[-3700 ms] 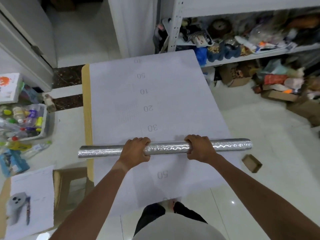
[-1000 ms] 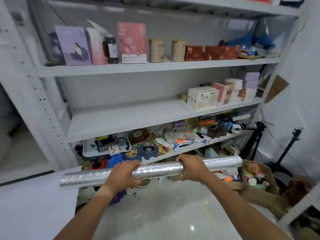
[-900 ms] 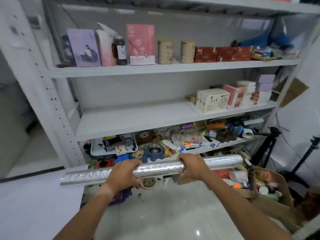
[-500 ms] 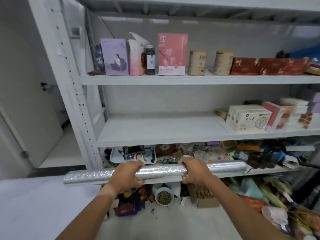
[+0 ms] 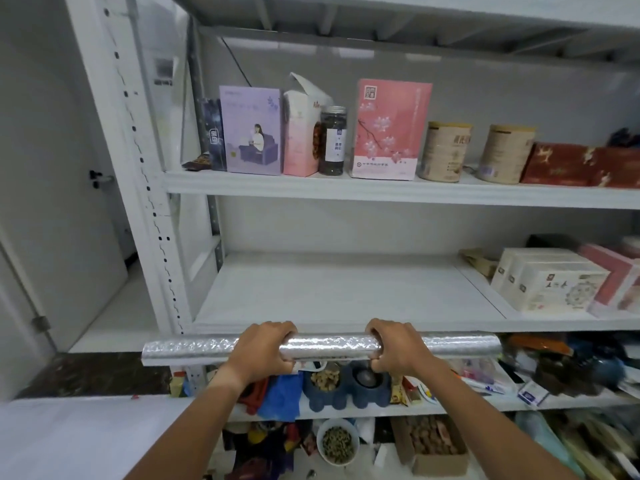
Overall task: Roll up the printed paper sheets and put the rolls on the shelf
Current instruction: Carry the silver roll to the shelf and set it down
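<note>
While gripped by two fists, left hand [image 5: 259, 351] and right hand [image 5: 397, 348]: one roll [image 5: 329, 347], lying level, left-right, before shelf [image 5: 346, 299].

The roll [image 5: 329, 348] looks like embossed, shiny silver foil. The shelf [image 5: 346, 292] board is matt white, its post painted metal. At two o'clock, the white boxes [image 5: 547, 278] are smooth cardboard.

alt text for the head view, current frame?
Both hands, left hand and right hand, grip a silver roll held level in front of a white shelf unit, at the front edge of its middle shelf, which is mostly bare. Boxes, a jar and tins stand on the shelf above; the shelf below is cluttered.
</note>
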